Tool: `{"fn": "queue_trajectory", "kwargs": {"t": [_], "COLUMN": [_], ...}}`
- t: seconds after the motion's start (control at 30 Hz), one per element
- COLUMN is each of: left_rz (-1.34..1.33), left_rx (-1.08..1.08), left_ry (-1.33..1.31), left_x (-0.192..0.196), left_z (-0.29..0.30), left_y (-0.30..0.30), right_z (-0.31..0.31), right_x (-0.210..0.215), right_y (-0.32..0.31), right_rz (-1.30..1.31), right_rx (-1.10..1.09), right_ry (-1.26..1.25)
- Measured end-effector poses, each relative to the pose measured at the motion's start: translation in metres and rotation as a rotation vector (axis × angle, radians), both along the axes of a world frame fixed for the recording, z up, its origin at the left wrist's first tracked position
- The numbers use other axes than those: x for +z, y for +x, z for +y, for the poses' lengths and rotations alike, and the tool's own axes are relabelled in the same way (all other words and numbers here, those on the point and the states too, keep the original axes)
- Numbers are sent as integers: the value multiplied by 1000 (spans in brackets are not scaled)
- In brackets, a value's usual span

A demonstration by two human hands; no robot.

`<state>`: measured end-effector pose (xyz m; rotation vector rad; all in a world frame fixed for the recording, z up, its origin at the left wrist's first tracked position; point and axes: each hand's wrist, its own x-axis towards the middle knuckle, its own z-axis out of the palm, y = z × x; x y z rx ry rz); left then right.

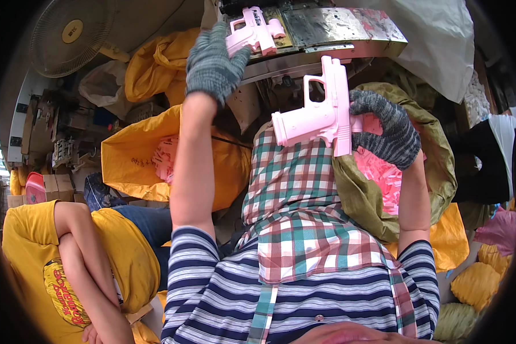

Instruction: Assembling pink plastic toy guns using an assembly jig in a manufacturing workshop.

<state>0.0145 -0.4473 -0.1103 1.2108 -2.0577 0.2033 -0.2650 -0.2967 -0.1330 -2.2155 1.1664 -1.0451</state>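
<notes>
My left hand point(215, 69), in a grey knit glove, reaches to the machine at the top. Its fingers and thumb close round the grip of a pink toy pistol point(258, 33), which lies on the machine's bed and has dark print on its side. In my right hand point(389, 127), gloved alike, is a second pink toy pistol point(313, 117). That one is raised above my lap, its muzzle end up and its grip toward the left. The gloved fingers hold it from the right side, and part of the hold is hidden behind the toy.
A metal machine table point(344, 28) spans the top. Below my right hand stands an olive sack point(441, 166) of pink parts; a yellow sack point(132, 163) with pink pieces stands left. A person in a yellow shirt point(28, 246) sits close at left. A fan point(71, 34) stands far left.
</notes>
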Motion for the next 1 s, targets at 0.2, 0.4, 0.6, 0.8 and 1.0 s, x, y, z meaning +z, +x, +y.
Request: {"fn": "queue_trajectory", "kwargs": {"t": [0.2,0.4,0.6,0.8,1.0], "left_rz": [-464,38,-387,-305,-172], "left_rx": [257,403,839,545,193], "left_ry": [124,345,364,472,630], "left_x": [17,-31,-81,-112,-114], "left_z": [7,60,112,104,95], "left_y": [4,98,178,162,112], "right_z": [-38,-124,-193,-100,-73], "right_x": [16,14,1,52,-118], "right_y": [22,49,44,-7,-80], "right_rz": [-16,-30,359,219,780], "right_rx": [-42,86,52,186,-68], "right_ry": [-46,-190,-544,409,891]}}
